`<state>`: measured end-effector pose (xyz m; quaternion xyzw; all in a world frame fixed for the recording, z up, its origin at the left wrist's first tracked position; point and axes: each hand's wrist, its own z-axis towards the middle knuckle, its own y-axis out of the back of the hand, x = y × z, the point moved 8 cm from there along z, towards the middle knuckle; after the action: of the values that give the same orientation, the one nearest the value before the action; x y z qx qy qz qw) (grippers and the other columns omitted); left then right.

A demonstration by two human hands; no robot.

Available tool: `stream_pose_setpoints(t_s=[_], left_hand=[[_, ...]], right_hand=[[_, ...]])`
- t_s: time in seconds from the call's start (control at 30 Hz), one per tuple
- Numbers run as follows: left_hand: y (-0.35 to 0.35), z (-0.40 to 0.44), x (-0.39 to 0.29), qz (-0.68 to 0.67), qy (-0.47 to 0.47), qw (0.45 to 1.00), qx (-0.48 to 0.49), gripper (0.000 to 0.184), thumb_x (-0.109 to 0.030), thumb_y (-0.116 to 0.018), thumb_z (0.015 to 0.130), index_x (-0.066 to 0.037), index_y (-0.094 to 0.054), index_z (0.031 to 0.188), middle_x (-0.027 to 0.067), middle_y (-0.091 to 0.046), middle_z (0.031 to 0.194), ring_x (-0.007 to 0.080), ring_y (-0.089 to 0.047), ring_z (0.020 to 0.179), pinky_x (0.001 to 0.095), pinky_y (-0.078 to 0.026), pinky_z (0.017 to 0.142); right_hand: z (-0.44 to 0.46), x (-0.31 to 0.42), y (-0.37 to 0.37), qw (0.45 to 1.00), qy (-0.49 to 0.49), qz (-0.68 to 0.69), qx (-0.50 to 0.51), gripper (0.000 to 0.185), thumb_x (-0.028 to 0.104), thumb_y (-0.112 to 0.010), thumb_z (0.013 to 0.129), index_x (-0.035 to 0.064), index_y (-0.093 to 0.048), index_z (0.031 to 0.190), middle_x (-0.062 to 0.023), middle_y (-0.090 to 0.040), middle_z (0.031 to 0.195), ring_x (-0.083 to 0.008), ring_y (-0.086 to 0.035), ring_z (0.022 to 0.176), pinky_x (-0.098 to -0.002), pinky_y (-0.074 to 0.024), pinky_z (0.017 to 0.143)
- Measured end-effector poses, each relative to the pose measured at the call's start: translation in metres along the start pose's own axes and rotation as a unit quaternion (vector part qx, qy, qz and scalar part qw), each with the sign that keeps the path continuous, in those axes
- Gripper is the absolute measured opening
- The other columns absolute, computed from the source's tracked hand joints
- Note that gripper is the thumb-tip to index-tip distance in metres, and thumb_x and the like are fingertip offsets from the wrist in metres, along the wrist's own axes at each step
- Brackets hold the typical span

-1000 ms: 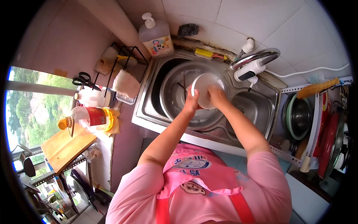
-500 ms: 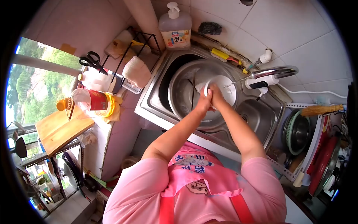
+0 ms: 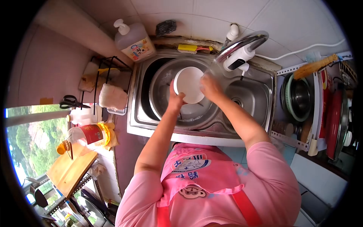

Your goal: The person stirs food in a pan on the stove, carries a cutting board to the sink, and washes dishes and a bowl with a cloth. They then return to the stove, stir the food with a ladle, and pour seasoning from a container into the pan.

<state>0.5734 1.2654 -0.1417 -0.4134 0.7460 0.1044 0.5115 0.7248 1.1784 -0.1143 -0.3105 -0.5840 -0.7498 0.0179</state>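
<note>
A white bowl [image 3: 190, 85] is tilted over a large metal basin [image 3: 155, 94] that sits in the left sink compartment. My left hand [image 3: 176, 99] grips the bowl at its left and lower rim, thumb on the near edge. On the bowl's right side is my right hand [image 3: 210, 87], blurred, its fingers at the rim; whether they are closed is too smeared to tell. Soapy water and thin dark sticks show in the basin. The chrome faucet [image 3: 242, 44] arches just above and to the right of my right hand.
Behind the sink are a soap pump bottle [image 3: 135, 42] and a yellow brush [image 3: 188, 48]. On the left are a wire rack [image 3: 109, 72], scissors [image 3: 70, 102], an oil bottle [image 3: 85, 135] and a wooden board [image 3: 72, 166]. Stacked bowls [image 3: 297, 97] stand at right.
The hands, pressed together at the bowl half a second ago, are now apart on either side of it. The bowl now shows its round face more fully. The camera view has also shifted and turned.
</note>
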Motion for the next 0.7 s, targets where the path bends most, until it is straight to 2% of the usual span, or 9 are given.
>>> stream_pose_setpoints(t_s=[0.1,0.2,0.3,0.37,0.43,0.5,0.57,0.63,0.7], left_hand=[[-0.005,-0.003,-0.029,0.067,0.009,0.995,0.078,0.085,-0.005,-0.050,0.067,-0.013,-0.021,0.146,0.0150,-0.046,0.128,0.0286,-0.055,0.110,0.0367,-0.053,0.080],[0.000,0.018,0.000,0.012,-0.114,0.993,0.007,0.082,0.003,-0.047,0.064,-0.008,-0.027,0.142,0.0151,-0.045,0.130,0.0279,-0.048,0.119,0.0361,-0.044,0.095],[-0.020,0.003,0.025,-0.078,-0.105,0.981,-0.144,0.074,0.005,-0.045,0.068,-0.005,-0.026,0.139,0.0150,-0.045,0.126,0.0261,-0.049,0.114,0.0342,-0.043,0.095],[-0.016,0.025,0.034,-0.069,-0.063,0.993,-0.077,0.074,0.007,-0.042,0.069,-0.007,-0.025,0.139,0.0150,-0.045,0.122,0.0253,-0.052,0.110,0.0320,-0.051,0.078],[-0.030,0.017,-0.008,-0.008,0.004,0.991,0.132,0.075,0.009,-0.041,0.069,-0.009,-0.023,0.140,0.0155,-0.044,0.124,0.0262,-0.053,0.109,0.0300,-0.053,0.073],[-0.038,0.012,0.003,0.003,-0.017,0.996,0.092,0.073,0.009,-0.041,0.068,-0.008,-0.028,0.137,0.0147,-0.047,0.121,0.0261,-0.057,0.104,0.0290,-0.054,0.068],[-0.027,0.011,0.016,-0.107,-0.097,0.984,-0.108,0.069,0.009,-0.041,0.068,-0.007,-0.033,0.135,0.0131,-0.051,0.116,0.0254,-0.060,0.099,0.0320,-0.055,0.071],[-0.007,0.030,0.017,-0.070,-0.130,0.986,-0.077,0.069,0.009,-0.041,0.069,-0.007,-0.031,0.136,0.0134,-0.050,0.119,0.0266,-0.060,0.101,0.0365,-0.056,0.072],[-0.025,0.017,-0.002,0.034,0.044,0.996,0.070,0.063,0.006,-0.039,0.070,-0.008,-0.037,0.132,0.0130,-0.053,0.115,0.0305,-0.062,0.096,0.0408,-0.058,0.071]], right_hand=[[-0.011,-0.044,0.007,0.980,-0.148,0.068,-0.117,0.026,0.018,-0.071,0.075,0.0005,-0.057,0.087,-0.0184,-0.059,0.094,-0.0375,-0.059,0.089,-0.0453,-0.0485,0.075],[-0.042,-0.065,-0.070,0.891,-0.382,0.245,-0.013,0.032,0.021,-0.065,0.084,-0.0029,-0.061,0.106,-0.0250,-0.066,0.091,-0.0385,-0.066,0.089,-0.0448,-0.0506,0.077],[-0.065,0.020,-0.088,0.620,-0.475,0.617,-0.091,0.018,0.016,-0.057,0.087,0.0026,-0.062,0.098,-0.0089,-0.061,0.073,-0.0172,-0.057,0.056,-0.0307,-0.0430,0.043],[-0.060,-0.015,-0.091,0.698,-0.505,0.507,0.010,0.018,0.016,-0.056,0.088,0.0007,-0.062,0.096,-0.0099,-0.062,0.070,-0.0188,-0.060,0.057,-0.0328,-0.0450,0.045],[-0.041,-0.057,-0.046,0.914,-0.273,0.240,-0.179,0.021,0.016,-0.055,0.088,-0.0028,-0.060,0.096,-0.0132,-0.064,0.073,-0.0229,-0.064,0.061,-0.0374,-0.0484,0.049],[-0.046,-0.046,-0.062,0.864,-0.337,0.343,-0.150,0.023,0.021,-0.057,0.090,-0.0011,-0.059,0.097,-0.0087,-0.061,0.071,-0.0165,-0.059,0.058,-0.0323,-0.0443,0.048],[-0.055,-0.014,-0.090,0.740,-0.428,0.515,-0.069,0.023,0.022,-0.057,0.091,0.0007,-0.059,0.100,-0.0063,-0.060,0.070,-0.0145,-0.058,0.058,-0.0310,-0.0437,0.048],[-0.056,-0.063,-0.123,0.795,-0.417,0.438,-0.051,0.024,0.021,-0.056,0.091,-0.0004,-0.058,0.102,-0.0075,-0.061,0.070,-0.0166,-0.057,0.052,-0.0328,-0.0443,0.044],[-0.046,-0.088,-0.066,0.893,-0.332,0.291,-0.089,0.038,0.021,-0.060,0.084,-0.0052,-0.056,0.112,-0.0254,-0.066,0.098,-0.0393,-0.065,0.092,-0.0451,-0.0494,0.080]])
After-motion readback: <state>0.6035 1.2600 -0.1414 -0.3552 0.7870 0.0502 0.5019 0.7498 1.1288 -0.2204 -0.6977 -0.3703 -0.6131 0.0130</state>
